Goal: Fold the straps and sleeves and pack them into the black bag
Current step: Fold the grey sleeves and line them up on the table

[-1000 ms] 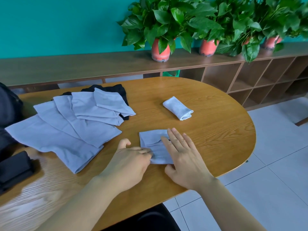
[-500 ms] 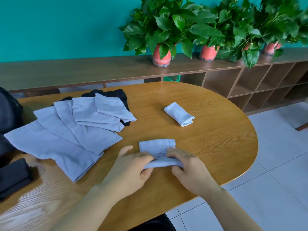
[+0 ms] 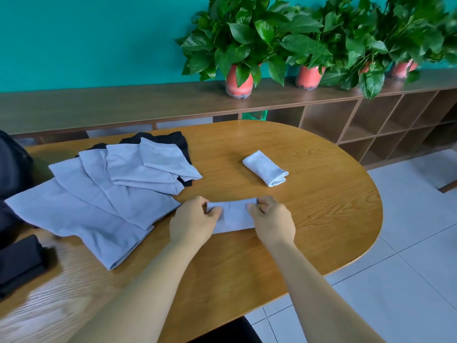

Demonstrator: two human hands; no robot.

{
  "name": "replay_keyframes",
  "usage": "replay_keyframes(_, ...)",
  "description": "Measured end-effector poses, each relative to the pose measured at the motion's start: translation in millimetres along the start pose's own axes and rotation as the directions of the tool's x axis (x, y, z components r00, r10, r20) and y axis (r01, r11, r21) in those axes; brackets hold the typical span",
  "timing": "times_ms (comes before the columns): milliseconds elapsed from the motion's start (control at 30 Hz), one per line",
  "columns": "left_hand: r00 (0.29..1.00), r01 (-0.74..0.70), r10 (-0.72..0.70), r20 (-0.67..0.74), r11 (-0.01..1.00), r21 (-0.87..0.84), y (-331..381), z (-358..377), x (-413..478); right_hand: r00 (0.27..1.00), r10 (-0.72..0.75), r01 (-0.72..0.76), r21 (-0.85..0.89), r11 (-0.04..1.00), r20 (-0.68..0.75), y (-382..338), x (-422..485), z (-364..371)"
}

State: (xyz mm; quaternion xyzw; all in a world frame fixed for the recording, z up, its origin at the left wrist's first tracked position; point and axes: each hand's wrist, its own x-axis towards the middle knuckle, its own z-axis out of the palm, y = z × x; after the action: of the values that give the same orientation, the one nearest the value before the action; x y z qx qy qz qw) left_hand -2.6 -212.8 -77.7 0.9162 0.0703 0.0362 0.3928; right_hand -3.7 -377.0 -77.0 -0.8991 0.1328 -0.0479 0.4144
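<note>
Left grip: my left grip (image 3: 191,222) pinched the left end of the folded grey sleeve (image 3: 235,216), thumb on top and fingers curled at its far edge.
Right grip: my right grip (image 3: 273,222) pinched the right end the same way, so both were closed on that one piece.
Sleeve in my hands: it lay as a short flat band on the worktop (image 3: 309,219), between my two hands and near my side of the wood, with a faint crease across its middle.
Rolled sleeve (image 3: 265,168): finished and lying by itself farther out on the worktop, beyond my right hand and well apart from the rest.
Grey pile (image 3: 99,201): several flat sleeves fanned over one another to my left, the nearest corner just beside my left hand.
Black cloth (image 3: 170,139): it peeked out from under the far end of the pile (only its edges showed).
Black bag (image 3: 12,164): at the far left edge, mostly out of view. I could not tell whether it stood open.
Dark folded item (image 3: 19,258): on the worktop's near left corner, below the bag.
Behind: a long wooden shelf (image 3: 99,105) carried potted plants (image 3: 238,81) against a teal wall.
</note>
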Motion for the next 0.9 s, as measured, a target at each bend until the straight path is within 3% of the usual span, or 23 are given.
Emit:
replay_keyframes(100, 0.998, 0.027, -0.022, -0.053, 0.995, 0.095, 5.7, 1.1, -5.8, 0.997, -0.040, 0.032, -0.110, 0.993, -0.067, 1.4, -4.2, 8.3)
replay_keyframes(300, 0.974, -0.135, 0.178, -0.141, 0.953, 0.270, -2.8, 5.8, -16.0, 0.984, -0.129, 0.108, -0.169, 0.980, -0.123, 6.1, -5.4, 10.8)
replay_keyframes(500, 0.949, -0.236, 0.265, -0.171, 0.956, 0.172, -15.7, -1.3, -19.1, 0.968, -0.197, 0.185, -0.088, 0.979, -0.158, 12.5, -7.9, -2.0)
replay_keyframes(600, 0.878, -0.367, 0.424, -0.222, 0.894, 0.257, -8.1, -2.9, -29.5, 0.834, -0.485, 0.418, -0.273, 0.866, -0.261, 11.7, -15.8, -3.3)
replay_keyframes(667, 0.890, -0.403, 0.449, -0.084, 0.859, 0.316, 3.9, -0.7, -37.8, 0.730, -0.679, 0.592, -0.423, 0.685, -0.078, 12.1, -18.6, 2.7)
replay_keyframes(733, 0.921, -0.381, 0.376, 0.103, 0.816, 0.435, 6.3, 7.1, -43.8, 0.712, -0.668, 0.671, -0.490, 0.556, 0.217, 17.5, -20.1, 9.7)
replay_keyframes(800, 0.929, -0.371, 0.295, 0.226, 0.739, 0.562, 0.9, 12.6, -49.0, 0.732, -0.589, 0.671, -0.512, 0.536, 0.342, 26.3, -19.1, 8.8)
replay_keyframes(900, 0.906, -0.422, 0.290, 0.307, 0.657, 0.625, -9.1, 11.9, -50.0, 0.771, -0.511, 0.636, -0.508, 0.581, 0.380, 30.9, -16.2, 1.4)
